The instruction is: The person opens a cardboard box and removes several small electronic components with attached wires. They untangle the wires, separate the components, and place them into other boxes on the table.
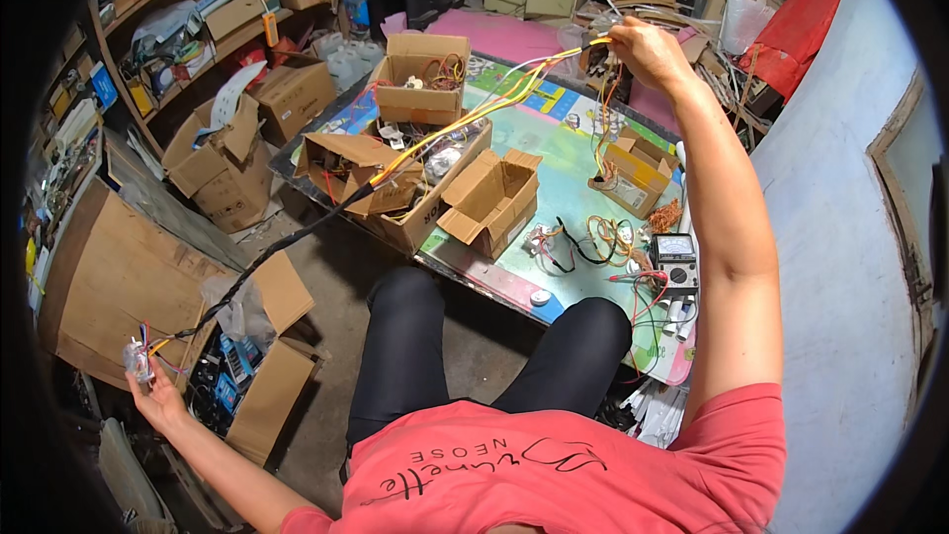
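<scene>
A long wiring harness in black wrapping [296,236] stretches across the view between my two hands. My left hand [159,399], low at the far left, holds its end with a small clear plastic connector [139,360] and short coloured wires. Raised at the upper right, my right hand [649,52] pinches the yellow, orange and white wires [511,96] at the other end. Thinner wires hang from near that hand to an open small carton [634,174] on the table. An analog multimeter [675,265] with a red probe lies at the table's right side, near loose coiled wires [612,237].
Several cardboard boxes, including an empty one [491,204] and one holding wires [422,81], stand on the patterned table [552,156]. An open floor carton [270,400] with blue packages is beside my left forearm. Loaded shelves [163,44] line the left; a wall [823,252] stands right.
</scene>
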`<state>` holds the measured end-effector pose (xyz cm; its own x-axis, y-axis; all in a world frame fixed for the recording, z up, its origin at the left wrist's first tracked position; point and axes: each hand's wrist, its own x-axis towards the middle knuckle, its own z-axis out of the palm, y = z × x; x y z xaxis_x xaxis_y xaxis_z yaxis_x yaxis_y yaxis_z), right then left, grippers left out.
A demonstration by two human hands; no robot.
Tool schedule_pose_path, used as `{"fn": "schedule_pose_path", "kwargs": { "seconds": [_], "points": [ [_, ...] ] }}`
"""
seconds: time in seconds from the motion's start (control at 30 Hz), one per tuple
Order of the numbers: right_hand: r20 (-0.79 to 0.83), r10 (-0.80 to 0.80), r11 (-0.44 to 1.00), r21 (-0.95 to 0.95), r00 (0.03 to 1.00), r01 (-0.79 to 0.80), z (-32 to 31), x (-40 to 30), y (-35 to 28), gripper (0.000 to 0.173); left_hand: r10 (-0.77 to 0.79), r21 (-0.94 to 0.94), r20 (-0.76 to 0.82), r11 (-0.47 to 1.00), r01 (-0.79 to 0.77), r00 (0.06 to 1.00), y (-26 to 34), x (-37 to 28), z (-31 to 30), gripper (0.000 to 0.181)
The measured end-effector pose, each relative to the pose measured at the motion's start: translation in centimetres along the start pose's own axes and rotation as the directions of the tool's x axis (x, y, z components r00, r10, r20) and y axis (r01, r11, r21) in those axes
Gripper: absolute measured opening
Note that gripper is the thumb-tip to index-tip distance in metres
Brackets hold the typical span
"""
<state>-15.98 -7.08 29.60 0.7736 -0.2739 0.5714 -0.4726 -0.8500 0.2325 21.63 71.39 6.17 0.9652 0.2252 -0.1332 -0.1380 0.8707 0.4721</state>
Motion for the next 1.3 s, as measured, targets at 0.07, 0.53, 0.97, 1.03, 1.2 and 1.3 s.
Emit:
{"fn": "schedule_pose_path", "kwargs": {
  "seconds": [0.07, 0.53, 0.97, 1.03, 1.2, 1.3],
  "points": [
    [-0.035, -0.004, 1.000, 0.015, 0.999, 0.004, 0.7, -0.4, 1.4, 0.012, -0.054, 0.009, 0.110, 0.999, 0.053, 0.992, 0.3, 0.7, -0.4, 0.042],
    [0.098, 0.090, 0.992, 0.077, 0.991, -0.098, 3.3, -2.7, 3.4, 0.012, -0.092, 0.018, 0.119, 0.996, 0.091, 0.989, -4.5, -4.2, 2.6, 0.037],
    [0.093, 0.195, 0.955, 0.209, 0.976, -0.211, 5.3, -3.7, 6.9, 0.019, -0.089, 0.119, 0.023, 0.989, 0.085, 0.996, -8.0, -9.5, 7.8, 0.035],
    [0.111, 0.173, 0.972, 0.139, 0.979, -0.188, 5.2, -4.0, 7.3, 0.019, -0.100, 0.134, 0.038, 0.986, 0.094, 0.994, -8.4, -9.6, 8.1, 0.035],
    [0.059, 0.115, 0.964, 0.236, 0.992, -0.125, 6.5, -4.0, 7.9, 0.019, -0.099, 0.142, 0.074, 0.986, 0.088, 0.992, -8.3, -10.4, 8.5, 0.035],
    [0.067, 0.070, 0.971, 0.224, 0.995, -0.083, 6.0, -3.5, 6.4, 0.019, -0.095, 0.142, 0.059, 0.986, 0.086, 0.994, -8.2, -10.8, 8.6, 0.035]
  ]
}}
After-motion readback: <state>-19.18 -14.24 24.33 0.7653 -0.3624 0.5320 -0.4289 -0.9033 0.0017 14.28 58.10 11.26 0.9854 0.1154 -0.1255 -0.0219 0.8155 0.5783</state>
